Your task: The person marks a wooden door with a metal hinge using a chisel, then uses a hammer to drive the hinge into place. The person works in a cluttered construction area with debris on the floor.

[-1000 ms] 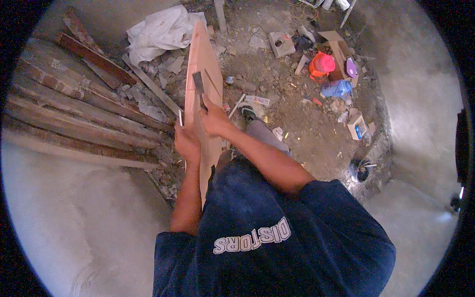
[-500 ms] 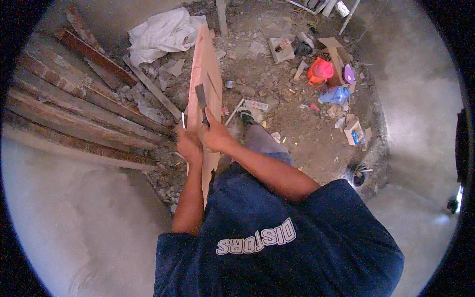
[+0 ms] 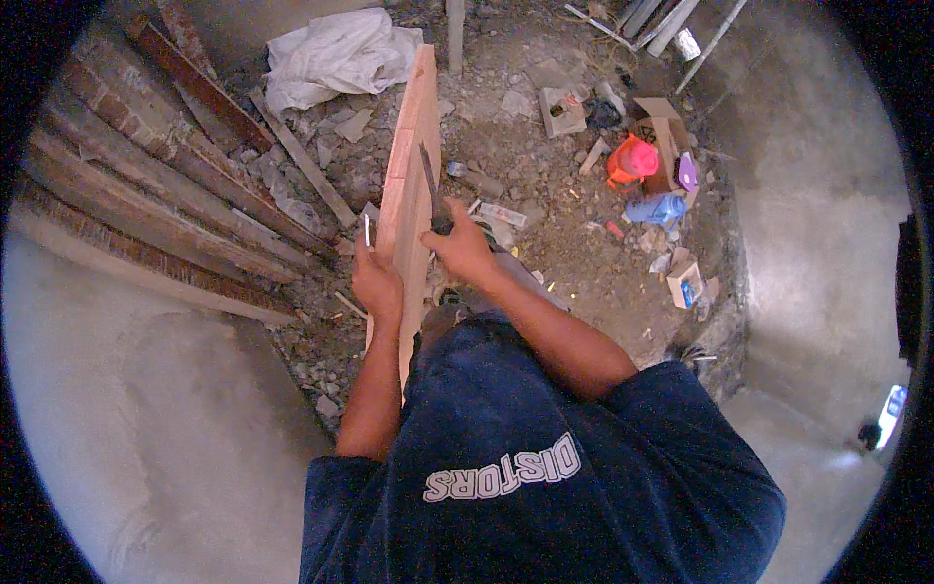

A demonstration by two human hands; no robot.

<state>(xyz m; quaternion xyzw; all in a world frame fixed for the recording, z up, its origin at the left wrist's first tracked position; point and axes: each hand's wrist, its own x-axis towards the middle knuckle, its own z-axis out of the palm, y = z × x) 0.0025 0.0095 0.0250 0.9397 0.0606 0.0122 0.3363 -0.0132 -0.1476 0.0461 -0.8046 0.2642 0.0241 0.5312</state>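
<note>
A long reddish wooden board (image 3: 413,127) stands on edge in front of me, its far end pointing away and its near end by my waist. My left hand (image 3: 377,287) is closed at the board's left side, with a thin white stick (image 3: 368,230) upright in its fingers. On the right of the board, my right hand (image 3: 462,243) grips a flat tool with a dark blade (image 3: 428,173) and dark handle (image 3: 442,224). The blade shows nearly edge-on beside the board's right face; whether it touches cannot be made out.
Long weathered timbers (image 3: 185,190) lean at the left. A white sack (image 3: 341,58) lies beyond them on rubble. To the right are an orange-red container (image 3: 632,161), a blue jug (image 3: 657,209), an open cardboard box (image 3: 662,127) and a small carton (image 3: 685,280). Plastered walls (image 3: 808,204) enclose the space.
My right hand has drawn the tool off the board's narrow top edge to its right side, and the blade has turned edge-on. My left hand stays by the board with the white stick.
</note>
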